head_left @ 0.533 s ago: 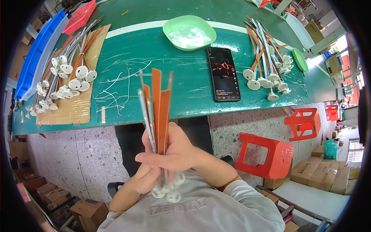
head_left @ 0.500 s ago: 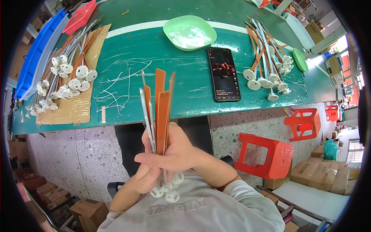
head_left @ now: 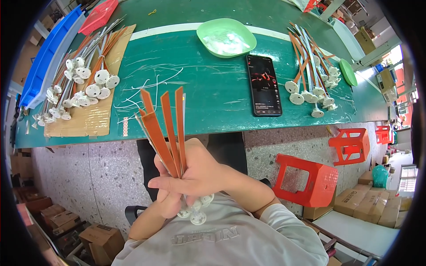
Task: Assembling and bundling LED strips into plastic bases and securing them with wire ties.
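Note:
In front of my chest I hold upright a bundle of flat orange-brown and silver strips, fanned apart at the top. White round perforated discs sit at the strips' lower ends, close to my shirt. My right hand is closed around the strips, its thumb lying across their front. Just below it, my left hand grips the lower part of the bundle; its fingers are partly hidden by the right hand.
Similar strip bundles lie on cardboard at the left and on the green table at the right. A green bowl of clear pieces, a phone and white ties lie between. Red stools stand at right.
The strips' upper ends have tilted left and spread further apart. My hands remain closed around the bundle, the right one slightly turned. The whole view has shifted a little.

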The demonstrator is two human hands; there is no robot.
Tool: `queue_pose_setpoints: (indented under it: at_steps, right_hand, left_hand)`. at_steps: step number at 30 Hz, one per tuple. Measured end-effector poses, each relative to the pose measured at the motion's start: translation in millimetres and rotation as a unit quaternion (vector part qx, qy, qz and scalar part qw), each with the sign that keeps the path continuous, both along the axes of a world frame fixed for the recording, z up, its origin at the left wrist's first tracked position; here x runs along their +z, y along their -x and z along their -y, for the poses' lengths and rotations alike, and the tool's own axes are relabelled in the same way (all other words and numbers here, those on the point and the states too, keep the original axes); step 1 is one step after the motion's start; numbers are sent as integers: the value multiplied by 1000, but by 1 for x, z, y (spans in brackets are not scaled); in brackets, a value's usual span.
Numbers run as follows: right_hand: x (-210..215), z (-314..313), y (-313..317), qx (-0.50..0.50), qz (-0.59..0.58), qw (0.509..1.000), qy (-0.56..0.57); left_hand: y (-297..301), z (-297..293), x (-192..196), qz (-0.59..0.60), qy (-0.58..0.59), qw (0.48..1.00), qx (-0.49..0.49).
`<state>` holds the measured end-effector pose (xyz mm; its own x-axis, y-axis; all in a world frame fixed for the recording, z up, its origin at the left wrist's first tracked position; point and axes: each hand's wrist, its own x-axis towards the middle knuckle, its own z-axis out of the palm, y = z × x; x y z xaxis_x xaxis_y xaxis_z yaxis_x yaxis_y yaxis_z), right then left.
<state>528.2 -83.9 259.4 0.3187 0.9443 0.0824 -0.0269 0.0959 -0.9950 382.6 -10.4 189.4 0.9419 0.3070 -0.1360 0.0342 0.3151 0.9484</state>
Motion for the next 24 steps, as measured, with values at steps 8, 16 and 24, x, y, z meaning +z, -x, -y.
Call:
queue_pose_setpoints:
  at_steps: [8, 16, 24]
  right_hand:
    - [0, -28, 1, -11, 252, 954, -163]
    - [-4, -42, -53, -171, 500, 847, -56]
    - [-26, -101, -45, -303, 550, 757, 179]
  left_hand:
    - [16, -17, 6, 44, -147, 988, 15]
    - [33, -51, -5, 170, 136, 967, 134]
    - [37, -31, -5, 129, 73, 983, 110]
